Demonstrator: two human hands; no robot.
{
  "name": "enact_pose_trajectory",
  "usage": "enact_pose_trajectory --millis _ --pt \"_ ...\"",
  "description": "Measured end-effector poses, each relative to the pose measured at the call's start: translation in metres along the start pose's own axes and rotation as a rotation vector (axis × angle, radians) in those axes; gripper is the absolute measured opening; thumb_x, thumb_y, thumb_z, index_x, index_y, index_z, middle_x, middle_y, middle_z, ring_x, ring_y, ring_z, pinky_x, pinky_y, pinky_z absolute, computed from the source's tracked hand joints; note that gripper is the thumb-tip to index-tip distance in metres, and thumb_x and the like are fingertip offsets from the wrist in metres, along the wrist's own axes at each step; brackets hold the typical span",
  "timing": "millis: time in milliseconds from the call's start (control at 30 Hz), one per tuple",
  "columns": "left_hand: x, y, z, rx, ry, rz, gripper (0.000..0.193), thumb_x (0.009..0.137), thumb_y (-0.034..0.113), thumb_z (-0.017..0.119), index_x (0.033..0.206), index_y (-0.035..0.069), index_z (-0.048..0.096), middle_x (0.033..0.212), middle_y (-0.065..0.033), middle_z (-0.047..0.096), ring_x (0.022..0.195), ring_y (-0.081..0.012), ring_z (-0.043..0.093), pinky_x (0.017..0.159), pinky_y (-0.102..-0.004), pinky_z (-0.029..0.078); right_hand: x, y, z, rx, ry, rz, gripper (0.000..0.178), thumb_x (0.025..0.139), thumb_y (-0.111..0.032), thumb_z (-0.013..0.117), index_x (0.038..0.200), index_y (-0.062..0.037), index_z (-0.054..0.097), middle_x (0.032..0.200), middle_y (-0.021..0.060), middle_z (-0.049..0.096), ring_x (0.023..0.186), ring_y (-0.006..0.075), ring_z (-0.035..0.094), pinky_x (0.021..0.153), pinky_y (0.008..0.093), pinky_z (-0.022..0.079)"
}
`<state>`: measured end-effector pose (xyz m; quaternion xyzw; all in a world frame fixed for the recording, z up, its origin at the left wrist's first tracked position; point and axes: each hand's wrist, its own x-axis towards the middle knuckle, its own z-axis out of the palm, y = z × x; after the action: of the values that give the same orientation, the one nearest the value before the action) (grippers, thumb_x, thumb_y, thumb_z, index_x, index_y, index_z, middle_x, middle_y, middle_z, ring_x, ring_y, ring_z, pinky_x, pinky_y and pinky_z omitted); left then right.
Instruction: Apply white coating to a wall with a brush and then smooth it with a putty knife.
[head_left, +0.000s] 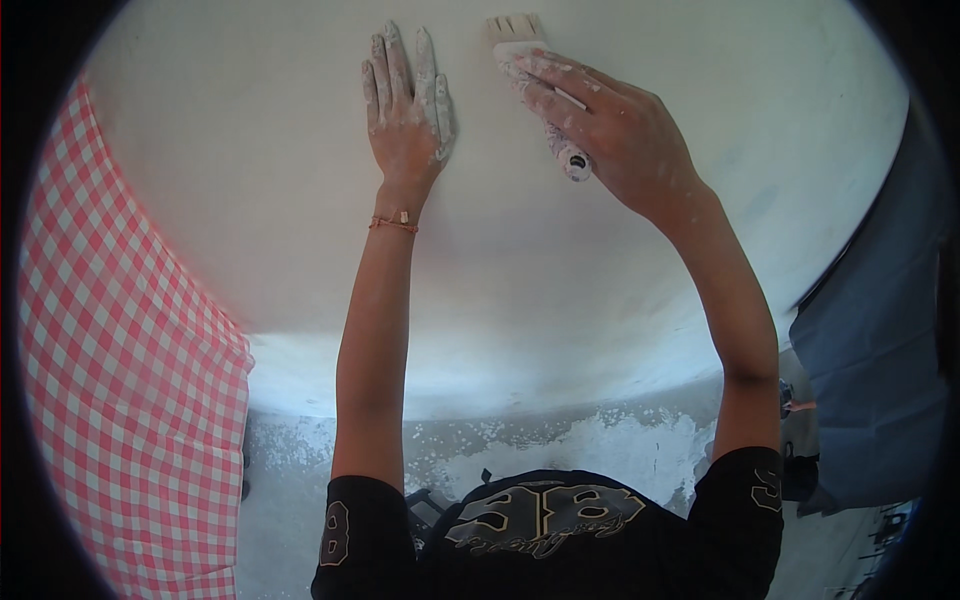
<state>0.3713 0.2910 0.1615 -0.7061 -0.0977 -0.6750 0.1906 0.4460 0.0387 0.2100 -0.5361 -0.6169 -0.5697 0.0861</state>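
Observation:
My left hand [408,105] lies flat on a large, smooth, off-white curved surface [480,260], its fingers stretched out and smeared with white. To its right, my right hand [610,115] grips a flat paintbrush [515,40] by its handle. The brush has pale bristles pointing away from me, and they appear to touch the surface. White smears cover its handle and my right fingers. The rounded handle end [575,163] sticks out below my right hand. My fingers hide part of the handle.
A red-and-white checked cloth [130,380] hangs along the left side. At the right hangs a dark blue-grey cloth [870,350]. Below the surface's near edge, the grey floor [590,450] carries white splashes and a broad white patch.

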Motion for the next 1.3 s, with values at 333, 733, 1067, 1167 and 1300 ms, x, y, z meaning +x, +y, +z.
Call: enact_pose_trajectory --millis 333,733,1067,1167,1300 --pt "-0.004 0.01 0.003 0.012 -0.002 0.003 0.056 0.106 0.023 0.046 0.16 0.006 0.041 0.167 -0.0212 0.033 0.154 -0.0403 0.032 0.126 -0.0515 0.026 -0.026 -0.017 0.002 0.202 -0.091 0.034 0.038 0.087 -0.005 0.073 0.124 -0.0086 0.072 0.139 0.0065 0.067 0.127 0.0253 0.066 0.097 0.0361 0.061" --pt "-0.01 0.014 0.01 0.032 -0.02 0.0 0.057 0.106 0.023 0.045 0.16 0.006 0.041 0.167 -0.0199 0.035 0.153 -0.0418 0.033 0.125 -0.0524 0.026 -0.032 -0.001 -0.014 0.537 -0.487 0.149 0.032 0.092 -0.001 0.074 0.124 -0.0056 0.074 0.126 0.0095 0.074 0.116 0.0273 0.07 0.109 0.0385 0.052" --pt "-0.007 0.007 0.007 0.003 -0.018 -0.024 0.057 0.106 0.022 0.044 0.161 0.008 0.04 0.167 -0.0187 0.035 0.153 -0.0412 0.033 0.125 -0.0534 0.026 0.008 0.045 -0.027 0.128 0.076 0.073 0.034 0.092 -0.004 0.074 0.125 -0.012 0.075 0.131 0.0055 0.073 0.119 0.026 0.071 0.098 0.0355 0.06" --pt "-0.005 0.004 0.006 0.018 -0.015 -0.014 0.057 0.106 0.022 0.044 0.161 0.008 0.04 0.167 -0.0185 0.035 0.153 -0.0408 0.034 0.125 -0.0538 0.027 0.007 0.058 -0.019 0.097 0.113 0.043 0.037 0.092 -0.004 0.073 0.128 -0.0131 0.074 0.132 0.0049 0.073 0.12 0.0263 0.07 0.099 0.0355 0.059" --pt "-0.004 0.003 0.006 -0.011 -0.003 -0.036 0.053 0.107 0.02 0.044 0.158 0.009 0.046 0.167 -0.0159 0.037 0.155 -0.0392 0.032 0.126 -0.0519 0.027 -0.009 0.037 -0.005 0.077 0.038 0.071 0.038 0.094 -0.005 0.073 0.131 -0.0103 0.07 0.139 0.0068 0.068 0.13 0.0249 0.065 0.103 0.0336 0.057"
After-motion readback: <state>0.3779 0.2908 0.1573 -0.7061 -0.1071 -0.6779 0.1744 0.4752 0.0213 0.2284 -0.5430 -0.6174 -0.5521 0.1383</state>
